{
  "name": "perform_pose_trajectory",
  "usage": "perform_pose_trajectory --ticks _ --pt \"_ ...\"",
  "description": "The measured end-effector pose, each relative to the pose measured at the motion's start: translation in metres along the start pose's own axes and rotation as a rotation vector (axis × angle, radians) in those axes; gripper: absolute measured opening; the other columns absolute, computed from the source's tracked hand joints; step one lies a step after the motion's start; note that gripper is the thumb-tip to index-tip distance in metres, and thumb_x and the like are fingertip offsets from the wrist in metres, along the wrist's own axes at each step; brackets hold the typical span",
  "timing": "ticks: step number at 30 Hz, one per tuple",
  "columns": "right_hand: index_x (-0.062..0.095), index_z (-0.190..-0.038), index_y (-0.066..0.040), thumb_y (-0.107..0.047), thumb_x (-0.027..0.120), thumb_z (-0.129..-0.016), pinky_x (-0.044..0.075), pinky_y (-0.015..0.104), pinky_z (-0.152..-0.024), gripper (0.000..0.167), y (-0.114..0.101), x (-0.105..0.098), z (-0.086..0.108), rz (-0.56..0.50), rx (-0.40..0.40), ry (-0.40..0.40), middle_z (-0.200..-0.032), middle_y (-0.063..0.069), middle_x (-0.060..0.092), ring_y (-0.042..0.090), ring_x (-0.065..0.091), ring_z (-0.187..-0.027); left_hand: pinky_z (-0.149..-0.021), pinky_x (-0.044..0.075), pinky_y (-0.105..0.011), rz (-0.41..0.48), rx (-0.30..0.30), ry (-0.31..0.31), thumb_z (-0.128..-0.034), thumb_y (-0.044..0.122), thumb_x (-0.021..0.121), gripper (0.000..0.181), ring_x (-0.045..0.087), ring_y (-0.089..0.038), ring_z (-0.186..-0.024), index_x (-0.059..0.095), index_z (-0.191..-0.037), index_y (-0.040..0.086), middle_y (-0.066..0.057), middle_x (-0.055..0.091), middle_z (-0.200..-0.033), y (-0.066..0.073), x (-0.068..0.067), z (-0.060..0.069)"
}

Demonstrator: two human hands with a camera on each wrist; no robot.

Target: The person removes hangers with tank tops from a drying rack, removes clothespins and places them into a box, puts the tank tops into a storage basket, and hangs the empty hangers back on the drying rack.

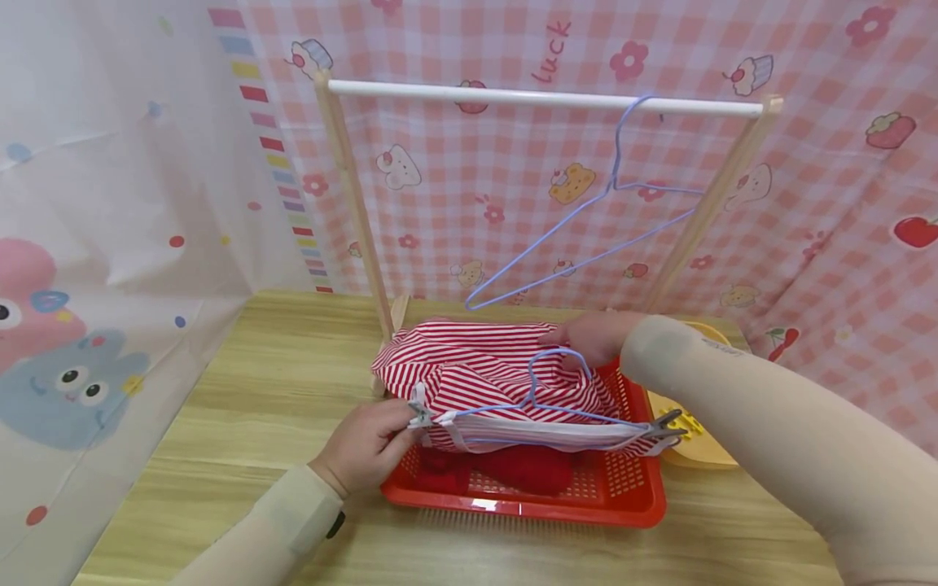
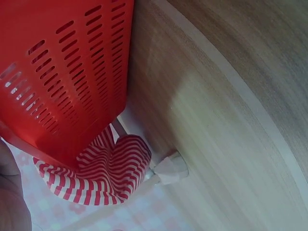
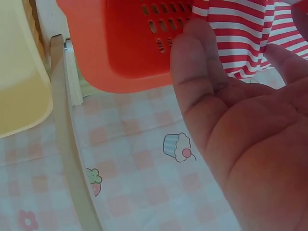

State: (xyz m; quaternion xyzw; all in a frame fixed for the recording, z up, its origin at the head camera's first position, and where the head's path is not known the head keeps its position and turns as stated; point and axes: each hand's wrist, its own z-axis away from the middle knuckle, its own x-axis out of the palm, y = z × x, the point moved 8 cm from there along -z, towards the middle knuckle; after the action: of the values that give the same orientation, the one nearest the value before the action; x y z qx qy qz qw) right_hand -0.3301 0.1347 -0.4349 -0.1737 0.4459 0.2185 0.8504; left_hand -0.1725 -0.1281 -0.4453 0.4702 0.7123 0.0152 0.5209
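Observation:
A red-and-white striped garment (image 1: 484, 366) with a white band hangs from a blue clip hanger (image 1: 531, 391), over a red basket (image 1: 523, 506). At the band's left end, my left hand (image 1: 366, 443) pinches a grey clip (image 1: 420, 413) between thumb and fingers. Another dark clip (image 1: 665, 425) grips the band's right end. Behind the hanger's hook, my right hand (image 1: 593, 340) touches the garment's far part; its extended fingers (image 3: 191, 72) lie beside the striped cloth (image 3: 236, 33) in the right wrist view. Only an edge of my left hand (image 2: 10, 192) shows in the left wrist view.
A wooden rack with a white rail (image 1: 476, 92) stands behind the basket, and an empty blue hanger (image 1: 538, 240) hangs from it. Dark red cloth (image 1: 523, 470) lies inside the basket. To the right sits a yellow container (image 1: 703, 452), partly behind my right arm.

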Motion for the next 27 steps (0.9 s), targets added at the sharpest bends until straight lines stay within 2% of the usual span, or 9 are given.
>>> perform_pose_trajectory --ticks 3,8,12,16,21,27 --pt "0.050 -0.157 -0.023 -0.026 0.063 -0.099 0.018 0.082 -0.117 0.060 -0.002 0.001 -0.003 0.013 -0.034 -0.010 -0.155 0.013 0.057 0.044 0.048 -0.147 -0.074 0.056 -0.027 0.007 -0.001 0.000 -0.0988 0.009 0.067 0.014 0.060 0.001 -0.081 0.069 -0.090 0.020 0.013 0.070 -0.088 0.000 0.000 0.000" --pt "0.050 -0.157 -0.021 -0.023 0.060 -0.100 0.017 0.084 -0.116 0.059 -0.003 0.002 -0.005 -0.002 -0.043 -0.021 -0.158 0.012 0.054 0.044 0.047 -0.148 -0.073 0.055 -0.026 0.010 -0.006 -0.003 -0.0990 0.009 0.067 0.014 0.059 0.001 -0.080 0.069 -0.090 0.020 0.013 0.070 -0.087 -0.001 0.001 0.000" --pt "0.055 -0.154 -0.016 -0.019 0.058 -0.100 0.025 0.083 -0.113 0.053 -0.006 0.000 -0.004 0.038 -0.086 0.000 -0.154 0.015 0.058 0.045 0.053 -0.142 -0.073 0.055 -0.026 0.014 -0.011 -0.005 -0.0988 0.009 0.067 0.014 0.058 0.001 -0.080 0.068 -0.090 0.020 0.013 0.069 -0.087 -0.001 0.001 0.000" --pt "0.057 -0.150 -0.011 -0.019 0.057 -0.102 0.039 0.071 -0.113 0.049 -0.009 -0.003 -0.002 0.044 -0.103 0.016 -0.144 0.018 0.065 0.044 0.060 -0.134 -0.072 0.055 -0.025 0.013 -0.007 0.000 -0.0984 0.008 0.067 0.015 0.058 0.001 -0.079 0.068 -0.090 0.020 0.012 0.068 -0.087 -0.002 0.001 0.000" --pt "0.057 -0.150 -0.008 -0.020 0.057 -0.103 0.046 0.056 -0.114 0.048 -0.008 -0.009 0.002 -0.016 -0.087 0.019 -0.141 0.018 0.067 0.034 0.064 -0.126 -0.072 0.054 -0.025 0.013 0.002 0.009 -0.0984 0.007 0.067 0.016 0.058 0.001 -0.079 0.067 -0.089 0.020 0.012 0.069 -0.087 -0.002 0.001 0.000" --pt "0.065 -0.144 -0.010 -0.023 0.055 -0.106 0.050 0.053 -0.111 0.041 -0.009 -0.027 0.015 -0.085 -0.127 0.083 -0.139 0.015 0.070 0.031 0.068 -0.123 -0.072 0.054 -0.026 0.002 0.001 0.012 -0.0983 0.008 0.067 0.016 0.058 0.001 -0.079 0.066 -0.088 0.021 0.013 0.069 -0.087 -0.002 0.001 0.000"
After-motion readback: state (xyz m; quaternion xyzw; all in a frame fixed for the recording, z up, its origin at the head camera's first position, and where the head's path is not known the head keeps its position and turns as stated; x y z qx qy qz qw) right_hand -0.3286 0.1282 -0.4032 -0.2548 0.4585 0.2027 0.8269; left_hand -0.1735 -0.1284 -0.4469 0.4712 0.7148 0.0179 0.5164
